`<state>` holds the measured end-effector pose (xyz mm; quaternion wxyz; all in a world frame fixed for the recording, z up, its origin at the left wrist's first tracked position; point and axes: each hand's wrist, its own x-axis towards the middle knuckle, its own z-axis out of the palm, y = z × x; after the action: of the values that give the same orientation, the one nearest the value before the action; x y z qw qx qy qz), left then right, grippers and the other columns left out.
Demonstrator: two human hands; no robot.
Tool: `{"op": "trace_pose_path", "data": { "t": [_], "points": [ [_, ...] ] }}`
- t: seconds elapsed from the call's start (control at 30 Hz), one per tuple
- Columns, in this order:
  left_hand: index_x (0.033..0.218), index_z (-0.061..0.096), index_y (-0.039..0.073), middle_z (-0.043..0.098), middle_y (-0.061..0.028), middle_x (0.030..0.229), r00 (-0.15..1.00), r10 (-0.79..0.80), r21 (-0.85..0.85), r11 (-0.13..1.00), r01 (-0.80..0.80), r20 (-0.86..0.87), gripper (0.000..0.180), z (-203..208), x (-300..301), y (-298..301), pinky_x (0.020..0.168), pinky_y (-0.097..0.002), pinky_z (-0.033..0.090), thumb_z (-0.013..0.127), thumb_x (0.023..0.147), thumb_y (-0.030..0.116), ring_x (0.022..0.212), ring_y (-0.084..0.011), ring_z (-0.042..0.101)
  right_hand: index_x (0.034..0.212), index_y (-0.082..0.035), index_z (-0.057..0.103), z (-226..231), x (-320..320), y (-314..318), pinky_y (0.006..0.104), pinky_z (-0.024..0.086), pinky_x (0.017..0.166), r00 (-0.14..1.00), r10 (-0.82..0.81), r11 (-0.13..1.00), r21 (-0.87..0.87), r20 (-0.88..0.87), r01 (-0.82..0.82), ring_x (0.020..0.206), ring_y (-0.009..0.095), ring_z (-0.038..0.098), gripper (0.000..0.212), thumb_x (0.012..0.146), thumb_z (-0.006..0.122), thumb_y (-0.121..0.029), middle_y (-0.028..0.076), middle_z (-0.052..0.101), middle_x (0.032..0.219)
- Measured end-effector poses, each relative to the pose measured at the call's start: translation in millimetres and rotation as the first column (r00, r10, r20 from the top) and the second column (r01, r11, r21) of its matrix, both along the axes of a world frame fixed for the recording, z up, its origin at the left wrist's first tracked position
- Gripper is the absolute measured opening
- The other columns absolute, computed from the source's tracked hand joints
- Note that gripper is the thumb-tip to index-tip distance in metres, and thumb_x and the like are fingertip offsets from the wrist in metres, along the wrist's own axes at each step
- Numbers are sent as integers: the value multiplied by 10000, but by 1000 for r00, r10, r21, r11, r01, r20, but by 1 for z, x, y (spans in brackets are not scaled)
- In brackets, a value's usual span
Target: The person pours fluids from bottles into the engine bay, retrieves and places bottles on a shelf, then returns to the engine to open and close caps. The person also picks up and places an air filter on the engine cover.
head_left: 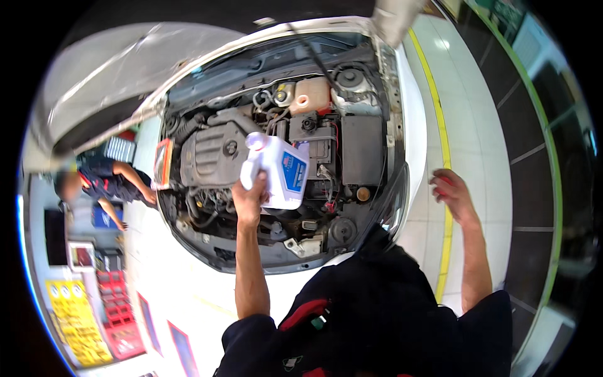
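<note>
Left hand (pixel 250 193) clamped around the handle side of a white plastic jug (pixel 278 171) with a blue label, arm stretched forward from the lower edge of the view. Jug held up over the open engine bay (pixel 276 144) of a white car (pixel 411 119), roughly above the middle of the bay, just right of the grey engine cover (pixel 213 154); neck end up and to the left, body tilted down to the right. Cap on or off: cannot tell. Right hand (pixel 451 193) free, out to the right beyond the car's front corner, over the pale tiled floor (pixel 483 144) near the yellow floor line (pixel 443 135); fingers loosely curled, something small and red showing at the fingers, too small to identify, grip cannot be told. Raised hood (pixel 119 75) at upper left. Pale coolant reservoir (pixel 312 94) at rear of bay, well apart from jug. Second person (pixel 103 179) in dark workwear bent beside the car's left side.
</note>
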<state>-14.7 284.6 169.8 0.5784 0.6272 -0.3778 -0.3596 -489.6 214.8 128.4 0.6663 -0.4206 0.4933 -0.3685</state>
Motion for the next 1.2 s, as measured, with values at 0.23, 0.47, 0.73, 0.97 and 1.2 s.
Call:
{"op": "trace_pose_path", "data": {
  "t": [0.23,0.47,0.73,0.97,1.2],
  "points": [
    [817,682,0,611,-21,634,935,192,-135,978,-158,299,152,-1,-19,113,504,-249,436,740,861,133,546,-73,540,1216,-34,578,53,112,-23,272,459,755,938,326,938,-164,114,-306,899,116,567,313,924,585,-146,47,611,1102],
    [848,695,-1,660,-81,667,848,-10,-204,969,139,530,199,26,-67,139,551,-281,499,829,749,109,567,-179,658,1446,-46,417,109,152,13,367,431,1053,828,561,755,-399,-16,-520,1268,217,517,539,940,601,-63,97,495,1411],
    [860,677,-8,656,-146,681,792,-24,-103,989,109,610,246,50,-95,129,593,-331,516,826,746,153,597,-249,665,1278,-45,519,160,194,61,341,561,861,706,98,124,-696,-701,-708,1039,259,649,574,781,772,-183,121,571,1252],
    [945,659,18,677,-179,732,571,-198,96,974,205,797,285,68,-100,112,626,-436,538,754,725,171,690,-375,672,1176,-47,582,136,179,50,317,570,658,582,-240,-33,-593,-777,-805,839,228,665,498,783,744,-306,85,593,1072],
    [1012,657,-10,668,-249,874,443,-507,258,821,509,740,366,85,-122,99,739,-475,507,771,754,223,860,-432,647,1027,-87,599,120,135,93,380,557,610,658,172,644,-422,-733,-638,882,280,648,172,910,560,-207,122,587,953]
  ]
}}
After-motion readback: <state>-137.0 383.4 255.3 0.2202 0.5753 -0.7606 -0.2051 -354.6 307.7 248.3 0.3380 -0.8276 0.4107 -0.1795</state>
